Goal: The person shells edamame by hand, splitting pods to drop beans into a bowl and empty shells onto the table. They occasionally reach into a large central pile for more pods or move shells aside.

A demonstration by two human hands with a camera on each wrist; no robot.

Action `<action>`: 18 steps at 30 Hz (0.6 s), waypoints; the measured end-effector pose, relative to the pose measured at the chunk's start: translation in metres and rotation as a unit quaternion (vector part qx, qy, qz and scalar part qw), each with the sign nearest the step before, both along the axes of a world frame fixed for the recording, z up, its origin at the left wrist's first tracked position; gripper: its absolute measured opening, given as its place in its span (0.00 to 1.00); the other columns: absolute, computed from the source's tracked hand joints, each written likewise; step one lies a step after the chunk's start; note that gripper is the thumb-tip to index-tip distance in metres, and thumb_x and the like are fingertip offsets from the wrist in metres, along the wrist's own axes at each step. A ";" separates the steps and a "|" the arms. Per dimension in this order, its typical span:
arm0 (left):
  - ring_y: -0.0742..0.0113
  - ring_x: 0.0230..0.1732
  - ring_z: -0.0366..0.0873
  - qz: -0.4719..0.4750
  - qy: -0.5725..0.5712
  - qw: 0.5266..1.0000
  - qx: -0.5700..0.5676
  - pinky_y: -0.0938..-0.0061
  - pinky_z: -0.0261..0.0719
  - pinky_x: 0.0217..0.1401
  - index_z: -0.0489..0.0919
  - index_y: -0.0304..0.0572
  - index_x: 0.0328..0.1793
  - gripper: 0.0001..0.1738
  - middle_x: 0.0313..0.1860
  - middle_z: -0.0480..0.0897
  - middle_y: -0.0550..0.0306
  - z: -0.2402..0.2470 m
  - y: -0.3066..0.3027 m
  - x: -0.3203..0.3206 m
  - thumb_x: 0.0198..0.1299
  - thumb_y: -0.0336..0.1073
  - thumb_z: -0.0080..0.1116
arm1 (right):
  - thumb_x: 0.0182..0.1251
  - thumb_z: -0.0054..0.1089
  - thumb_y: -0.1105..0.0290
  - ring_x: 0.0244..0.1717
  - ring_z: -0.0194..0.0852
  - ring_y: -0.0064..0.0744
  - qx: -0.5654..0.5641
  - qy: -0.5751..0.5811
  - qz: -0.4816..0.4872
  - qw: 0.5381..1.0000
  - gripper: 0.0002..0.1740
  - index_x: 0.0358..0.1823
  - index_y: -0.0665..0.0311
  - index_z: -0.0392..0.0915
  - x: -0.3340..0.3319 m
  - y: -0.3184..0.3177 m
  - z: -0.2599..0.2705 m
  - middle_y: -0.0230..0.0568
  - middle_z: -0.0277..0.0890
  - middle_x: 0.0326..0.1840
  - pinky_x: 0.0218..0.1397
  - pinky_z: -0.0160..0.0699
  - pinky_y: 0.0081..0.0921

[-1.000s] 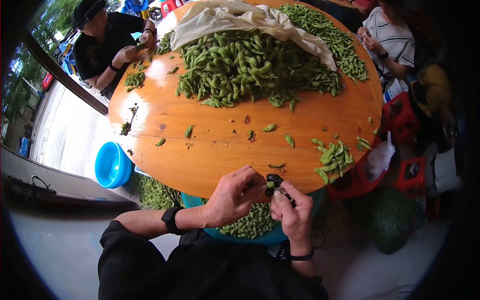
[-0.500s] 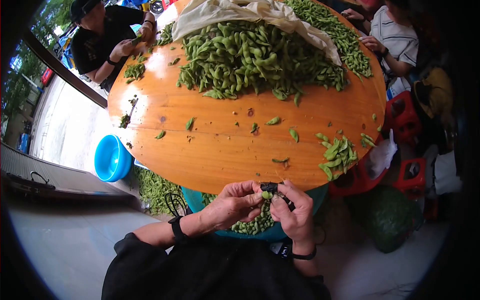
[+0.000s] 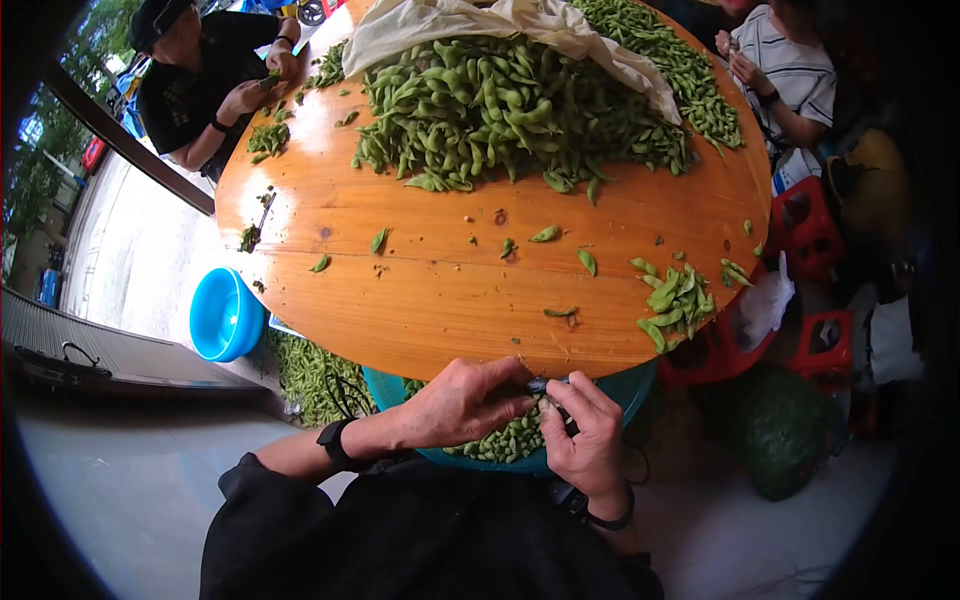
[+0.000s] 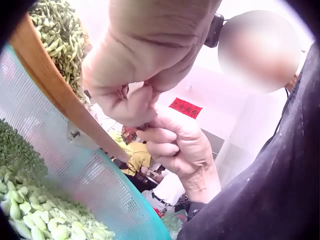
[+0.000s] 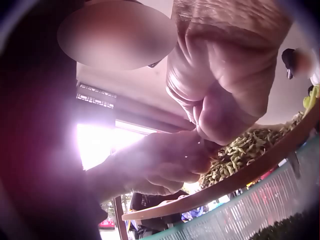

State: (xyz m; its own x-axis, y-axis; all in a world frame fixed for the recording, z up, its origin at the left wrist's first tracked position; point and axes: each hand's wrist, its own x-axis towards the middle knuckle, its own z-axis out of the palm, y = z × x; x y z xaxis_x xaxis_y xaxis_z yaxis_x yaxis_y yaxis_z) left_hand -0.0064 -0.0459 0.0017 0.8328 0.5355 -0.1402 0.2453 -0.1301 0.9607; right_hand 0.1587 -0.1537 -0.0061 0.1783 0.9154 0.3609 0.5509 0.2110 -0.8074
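In the head view, the left hand (image 3: pixel 460 405) and right hand (image 3: pixel 588 440) meet at the table's near edge, above a teal basket (image 3: pixel 640 392) of shelled green beans (image 3: pixel 510 443). Both pinch at a small pod between their fingertips, mostly covered by fingers; something dark sits there too. The left wrist view has the left hand (image 4: pixel 145 55) above the curled right hand (image 4: pixel 182 145), tips together. Seen from the right wrist, the right hand (image 5: pixel 225 75) bends down to the left hand's fingers (image 5: pixel 175 162). A big pod heap (image 3: pixel 500 110) lies farther back on the table.
The wooden table (image 3: pixel 400 320) has scattered pods and a small pod pile (image 3: pixel 678 303) at right. Blue basins (image 3: pixel 226 314) stand left, beside pods on the floor (image 3: pixel 315 380). Red stools (image 3: pixel 805 225) are at right. Two people sit across, and cloth (image 3: pixel 500 20) partly covers the heap.
The left hand has turned over the pinched pod, and its fingers now cover most of it. The green pod and black piece seen between the fingertips earlier are largely hidden.
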 end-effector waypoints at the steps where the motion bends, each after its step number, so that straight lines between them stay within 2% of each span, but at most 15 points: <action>1: 0.64 0.29 0.82 -0.003 -0.011 1.000 0.011 0.69 0.79 0.33 0.75 0.33 0.50 0.12 0.28 0.82 0.51 -0.003 -0.001 0.000 0.68 0.33 0.60 | 0.57 0.60 0.84 0.30 0.76 0.48 -0.001 -0.006 0.001 1.000 0.13 0.45 0.72 0.78 0.000 0.000 0.000 0.48 0.70 0.35 0.32 0.75 0.35; 2: 0.69 0.31 0.82 -0.006 -0.022 1.000 0.022 0.72 0.80 0.34 0.75 0.33 0.53 0.11 0.30 0.82 0.53 -0.006 -0.002 0.000 0.68 0.30 0.57 | 0.57 0.60 0.84 0.30 0.76 0.48 0.000 -0.005 0.001 1.000 0.13 0.45 0.72 0.78 -0.001 0.000 0.001 0.48 0.70 0.35 0.32 0.75 0.35; 3: 0.69 0.31 0.82 -0.006 -0.021 0.999 0.023 0.72 0.80 0.34 0.75 0.33 0.53 0.11 0.30 0.82 0.53 -0.009 -0.004 0.001 0.68 0.30 0.57 | 0.57 0.60 0.85 0.30 0.76 0.48 -0.003 -0.017 -0.006 1.000 0.13 0.45 0.72 0.78 -0.003 0.000 0.002 0.48 0.70 0.35 0.32 0.75 0.36; 5: 0.70 0.33 0.82 0.013 -0.037 0.999 0.011 0.72 0.80 0.37 0.74 0.32 0.56 0.14 0.31 0.82 0.53 -0.012 -0.006 0.002 0.65 0.24 0.51 | 0.57 0.60 0.85 0.30 0.75 0.48 -0.004 -0.028 -0.013 1.000 0.13 0.45 0.71 0.78 -0.006 0.000 0.003 0.48 0.70 0.35 0.33 0.76 0.36; 6: 0.70 0.33 0.82 0.012 -0.038 0.999 0.013 0.72 0.80 0.37 0.74 0.32 0.56 0.14 0.31 0.82 0.53 -0.011 -0.006 0.002 0.65 0.24 0.51 | 0.57 0.60 0.85 0.30 0.75 0.48 -0.005 -0.034 -0.019 0.999 0.13 0.45 0.71 0.78 -0.006 -0.001 0.004 0.48 0.70 0.35 0.32 0.75 0.36; 8: 0.69 0.36 0.82 -0.012 -0.014 0.998 -0.066 0.72 0.81 0.41 0.72 0.32 0.59 0.18 0.31 0.82 0.53 -0.005 -0.003 0.001 0.62 0.21 0.48 | 0.57 0.60 0.85 0.30 0.75 0.48 0.000 -0.043 -0.031 0.999 0.13 0.45 0.71 0.78 -0.002 -0.001 0.005 0.48 0.69 0.34 0.32 0.75 0.36; 9: 0.67 0.38 0.84 -0.037 -0.036 0.997 -0.059 0.71 0.81 0.44 0.73 0.33 0.60 0.18 0.34 0.84 0.51 0.002 -0.002 0.003 0.64 0.23 0.51 | 0.57 0.60 0.85 0.30 0.75 0.48 0.004 -0.045 -0.039 0.998 0.13 0.45 0.71 0.78 0.005 -0.003 0.007 0.48 0.70 0.34 0.32 0.75 0.36; 11: 0.62 0.40 0.85 -0.134 0.028 0.991 0.009 0.69 0.82 0.45 0.75 0.33 0.60 0.16 0.38 0.86 0.50 0.001 0.004 -0.003 0.66 0.25 0.55 | 0.57 0.59 0.85 0.31 0.75 0.49 0.003 -0.058 -0.058 0.997 0.13 0.44 0.71 0.78 0.025 -0.006 0.014 0.48 0.70 0.34 0.32 0.75 0.37; 12: 0.57 0.42 0.86 -0.198 0.016 0.975 0.102 0.66 0.83 0.45 0.78 0.35 0.56 0.13 0.41 0.87 0.49 0.010 0.010 -0.001 0.67 0.28 0.56 | 0.58 0.59 0.85 0.31 0.76 0.50 -0.022 -0.057 -0.079 0.995 0.12 0.44 0.72 0.78 0.037 -0.009 0.020 0.49 0.71 0.34 0.33 0.75 0.38; 15: 0.55 0.40 0.86 -0.239 -0.023 0.963 0.122 0.66 0.83 0.43 0.81 0.36 0.51 0.09 0.39 0.86 0.49 0.016 0.031 0.010 0.68 0.28 0.56 | 0.61 0.57 0.83 0.32 0.76 0.53 -0.044 -0.114 -0.143 0.982 0.12 0.46 0.73 0.78 0.075 -0.009 0.022 0.51 0.72 0.34 0.34 0.75 0.39; 16: 0.52 0.38 0.85 -0.198 0.038 0.970 0.136 0.65 0.83 0.39 0.83 0.36 0.48 0.07 0.39 0.86 0.47 0.034 0.038 0.021 0.66 0.29 0.58 | 0.63 0.55 0.83 0.34 0.77 0.55 -0.057 -0.146 -0.179 0.971 0.13 0.49 0.74 0.77 0.081 -0.006 0.021 0.52 0.74 0.36 0.35 0.76 0.40; 17: 0.50 0.35 0.84 -0.146 -0.034 0.962 0.226 0.64 0.82 0.36 0.82 0.35 0.48 0.08 0.38 0.84 0.48 0.026 0.047 0.032 0.65 0.28 0.59 | 0.63 0.55 0.83 0.34 0.77 0.55 -0.053 -0.147 -0.181 0.971 0.13 0.49 0.74 0.77 0.083 -0.004 0.019 0.52 0.74 0.36 0.35 0.76 0.40; 18: 0.48 0.34 0.83 -0.114 -0.030 0.954 0.274 0.61 0.81 0.37 0.82 0.35 0.48 0.09 0.36 0.82 0.48 0.031 0.058 0.045 0.63 0.28 0.59 | 0.63 0.55 0.83 0.35 0.78 0.56 -0.034 -0.151 -0.204 0.967 0.13 0.49 0.75 0.77 0.084 -0.002 0.017 0.53 0.75 0.37 0.36 0.77 0.40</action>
